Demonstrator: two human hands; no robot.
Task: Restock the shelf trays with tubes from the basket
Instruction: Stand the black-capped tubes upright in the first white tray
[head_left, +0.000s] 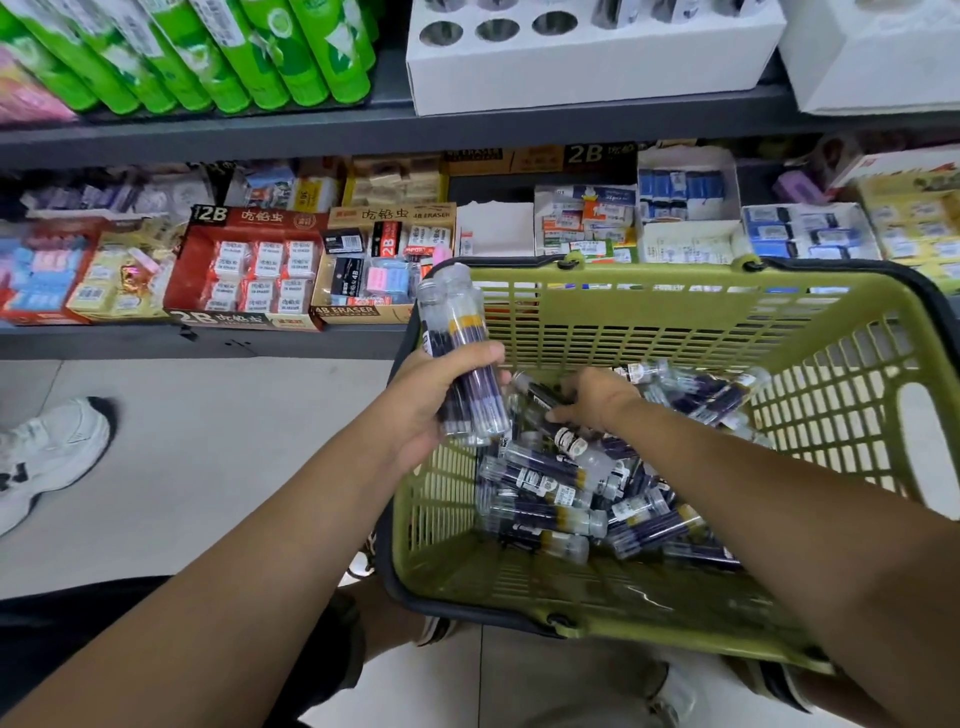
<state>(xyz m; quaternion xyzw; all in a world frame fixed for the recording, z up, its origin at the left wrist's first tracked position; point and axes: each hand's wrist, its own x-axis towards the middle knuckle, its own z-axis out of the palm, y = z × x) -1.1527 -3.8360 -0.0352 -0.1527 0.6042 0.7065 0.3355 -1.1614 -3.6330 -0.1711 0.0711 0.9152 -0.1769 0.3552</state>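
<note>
Gripping a handful of clear tubes (460, 322), the left hand (431, 410) held them upright right over the near-left rim of the green basket (649, 273). Its grasp covered only their lower part, and the capped tops stood free above it. The right hand (597, 397) was down inside the basket, reaching onto one tube (540, 400) at the top of the loose pile (561, 493). Whether it had closed on it, I couldn't tell, as the back of the hand hid that.

Now the danger, as I judged it. That bundle looked like plenty for one hand, and wedging in another could squeeze one out. Sitting at the rim, a slipped tube could as easily hit the floor (208, 467) as drop back in. The pile lay criss-crossed, smooth and round, so pulling one might roll its neighbours. The white tray (587, 67) with round holes sat on the upper shelf, well apart from both hands. That lift would be where a loose bunch could scatter.
</note>
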